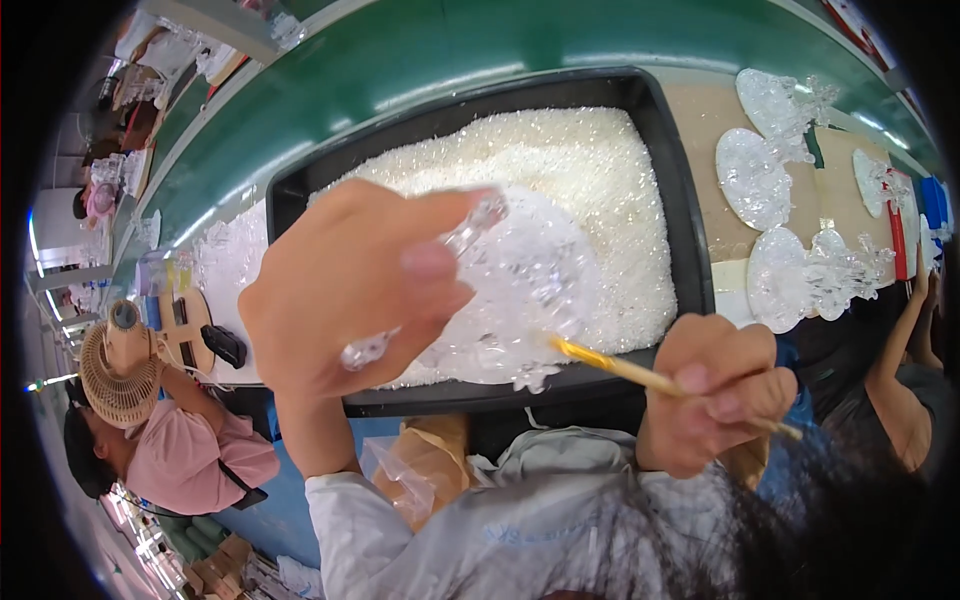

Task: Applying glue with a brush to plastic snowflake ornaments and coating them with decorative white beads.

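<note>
My left hand is raised close to the camera and grips a clear, glassy ornament with a round body and small knobbed ends. My right hand pinches a thin yellow stick whose tip touches the lower right of the ornament. Both hands hover over the near edge of a black tray filled with tiny white beads.
Several finished clear ornaments lie on brown board to the right. A green belt runs behind the tray. A person in pink sits at left beside a small fan; another person's arm is at right.
</note>
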### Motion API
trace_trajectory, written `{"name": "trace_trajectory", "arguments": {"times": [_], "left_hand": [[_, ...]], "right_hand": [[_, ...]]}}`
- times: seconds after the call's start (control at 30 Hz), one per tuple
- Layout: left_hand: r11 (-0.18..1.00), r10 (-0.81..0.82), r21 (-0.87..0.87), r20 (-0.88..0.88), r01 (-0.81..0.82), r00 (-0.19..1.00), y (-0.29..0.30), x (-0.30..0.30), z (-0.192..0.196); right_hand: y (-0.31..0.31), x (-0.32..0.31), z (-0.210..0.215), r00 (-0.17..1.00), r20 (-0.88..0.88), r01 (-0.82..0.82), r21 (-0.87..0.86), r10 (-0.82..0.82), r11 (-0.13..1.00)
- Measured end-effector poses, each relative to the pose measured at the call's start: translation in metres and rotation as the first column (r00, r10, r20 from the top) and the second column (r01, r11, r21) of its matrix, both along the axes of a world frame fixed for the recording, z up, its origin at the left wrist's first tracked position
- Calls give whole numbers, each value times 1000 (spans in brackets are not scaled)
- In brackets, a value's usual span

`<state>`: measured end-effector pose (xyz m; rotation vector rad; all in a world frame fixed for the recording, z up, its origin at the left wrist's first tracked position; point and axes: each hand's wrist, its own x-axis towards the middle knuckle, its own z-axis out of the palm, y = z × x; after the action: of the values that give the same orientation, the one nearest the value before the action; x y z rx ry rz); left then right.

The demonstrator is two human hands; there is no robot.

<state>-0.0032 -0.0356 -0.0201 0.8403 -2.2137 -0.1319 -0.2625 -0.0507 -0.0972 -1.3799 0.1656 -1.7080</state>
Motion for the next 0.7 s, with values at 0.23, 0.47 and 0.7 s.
{"name": "trace_trajectory", "arguments": {"times": [0.23, 0.47, 0.7], "left_hand": [[996, -81, 53, 74, 77, 994, 7, 5, 22], [859, -235, 473, 21, 197, 972, 9, 6, 47], [790, -290, 572, 34, 219, 956, 0, 2, 51]], "right_hand": [[-4, -7, 11, 999, 11, -32, 302, 30, 953], [-8, -5, 11, 988, -98, -85, 273, 116, 958], [-12, -22, 28, 884, -250, -295, 356, 394, 887]]}}
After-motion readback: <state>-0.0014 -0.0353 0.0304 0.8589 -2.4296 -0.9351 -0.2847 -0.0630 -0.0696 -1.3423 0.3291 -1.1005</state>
